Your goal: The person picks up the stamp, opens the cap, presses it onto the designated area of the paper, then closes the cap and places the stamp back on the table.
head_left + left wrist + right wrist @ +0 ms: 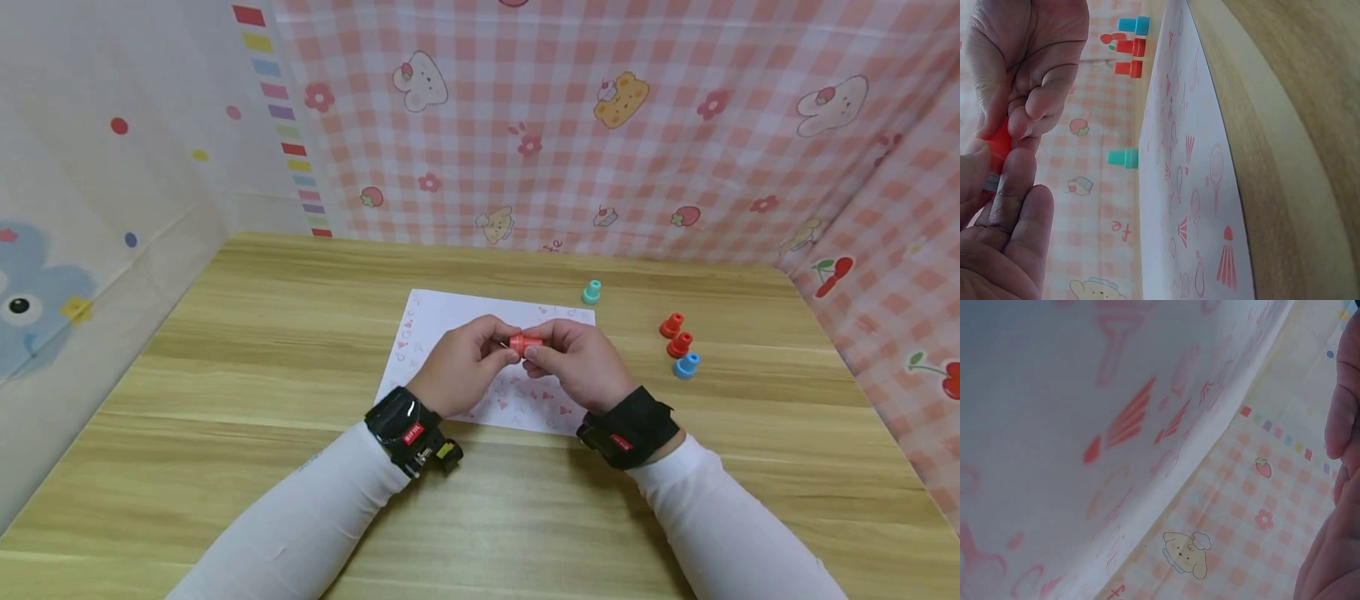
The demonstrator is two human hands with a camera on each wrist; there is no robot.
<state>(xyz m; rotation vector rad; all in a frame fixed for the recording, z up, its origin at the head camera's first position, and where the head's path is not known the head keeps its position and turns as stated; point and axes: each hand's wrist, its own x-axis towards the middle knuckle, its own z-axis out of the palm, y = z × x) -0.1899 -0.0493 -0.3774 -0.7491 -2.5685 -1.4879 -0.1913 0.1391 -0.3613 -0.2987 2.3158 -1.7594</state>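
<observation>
Both hands meet above the sheet of paper (450, 310), with a small red stamp (525, 343) between them. My left hand (467, 367) pinches one end of it between thumb and fingers. The other end is gripped by the thumb and fingertips of my right hand (585, 358). In the left wrist view the red stamp (1000, 147) is partly covered by fingers, and a pale band shows at its lower end. Pink and red prints of rackets and shuttlecocks (1227, 256) mark the paper. The right wrist view shows the printed paper (1035, 425) close up, but the stamp is out of sight.
A teal stamp (592, 292) stands just past the paper's back right corner. Two red stamps (672, 325) and a blue stamp (686, 366) stand in a row right of the paper. Patterned cloth (480, 125) hangs around the wooden table (225, 358).
</observation>
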